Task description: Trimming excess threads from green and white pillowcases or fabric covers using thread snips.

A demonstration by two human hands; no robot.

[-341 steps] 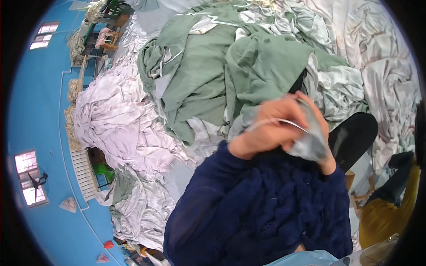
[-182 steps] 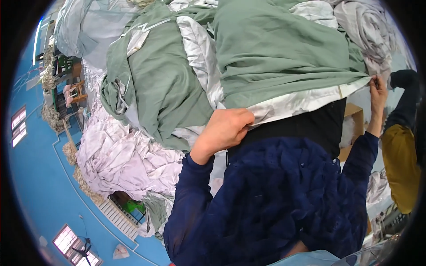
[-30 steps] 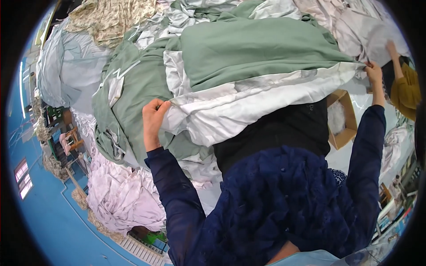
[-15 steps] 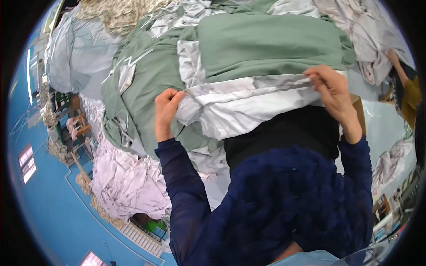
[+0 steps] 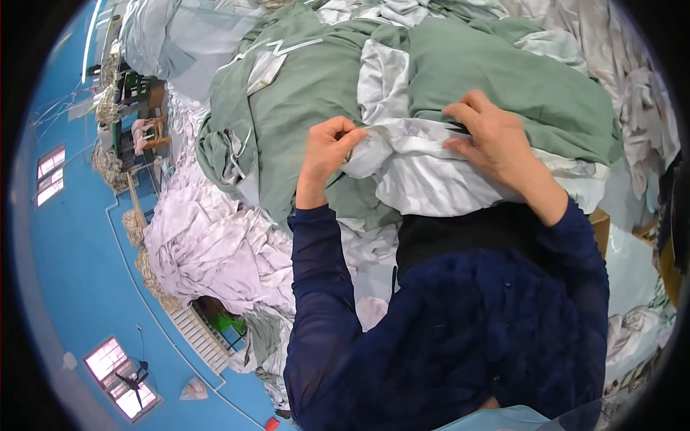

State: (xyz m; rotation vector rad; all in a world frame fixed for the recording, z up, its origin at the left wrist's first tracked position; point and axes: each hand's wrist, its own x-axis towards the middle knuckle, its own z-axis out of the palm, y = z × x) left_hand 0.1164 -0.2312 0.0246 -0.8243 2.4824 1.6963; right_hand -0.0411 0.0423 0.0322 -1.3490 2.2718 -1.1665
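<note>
Across my front lies a green and white cloth [image 5: 496, 79], its green side folded over and a white strip [image 5: 438, 176] nearest my body. My left hand [image 5: 329, 154] is closed in a pinch on the white strip's upper edge, at its left end. Over the same edge, farther right, is my right hand [image 5: 496, 136], thumb and fingers curved around a small dark pointed tool [image 5: 458, 128]. Its tip points left, close to the cloth; most of it is hidden in the hand, so its exact kind is unclear.
More green cloth [image 5: 302, 108] with white ties is heaped left of my left hand. A pale pink-white pile [image 5: 223, 251] lies lower left, and greyish fabric [image 5: 640, 108] hangs at the right. A brown cardboard box [image 5: 599, 228] stands by my right forearm.
My right hand has let go of the white edge and come left, nearer my left hand, with the dark tool now showing. My left hand still pinches the cloth; the whole view has shifted.
</note>
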